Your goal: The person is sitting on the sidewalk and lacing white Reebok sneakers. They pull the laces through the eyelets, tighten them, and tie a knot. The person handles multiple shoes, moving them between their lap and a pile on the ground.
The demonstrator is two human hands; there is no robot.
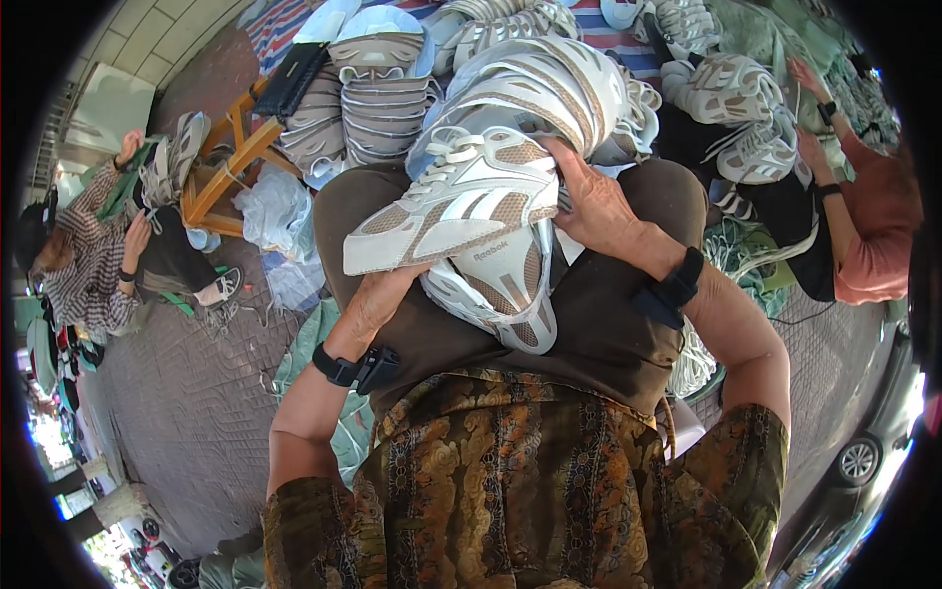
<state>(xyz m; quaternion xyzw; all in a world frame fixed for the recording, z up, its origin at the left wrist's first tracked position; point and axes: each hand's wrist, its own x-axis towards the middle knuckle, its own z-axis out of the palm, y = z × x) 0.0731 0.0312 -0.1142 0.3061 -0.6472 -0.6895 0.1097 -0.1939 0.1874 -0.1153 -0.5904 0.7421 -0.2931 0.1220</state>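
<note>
A white and beige sneaker upper (471,201), laced and without a sole, lies slanted above my lap, its toe end to the left. My right hand (594,201) grips it at the heel end, thumb on top. From below, my left hand (385,294) supports the toe half; its fingers are hidden under the upper. Beneath it, a second matching upper (496,280) rests between my thighs, partly covered. Just beyond my knees, a nested stack of similar uppers (535,93) curves to the right.
More stacked uppers (383,108) lie on a striped sheet (280,34). Left are a wooden stool (231,162), clear plastic bags (275,211) and a person (93,250) handling an upper. Another person (868,221) sits right, beside uppers (760,147) and a bundle of cord (741,250).
</note>
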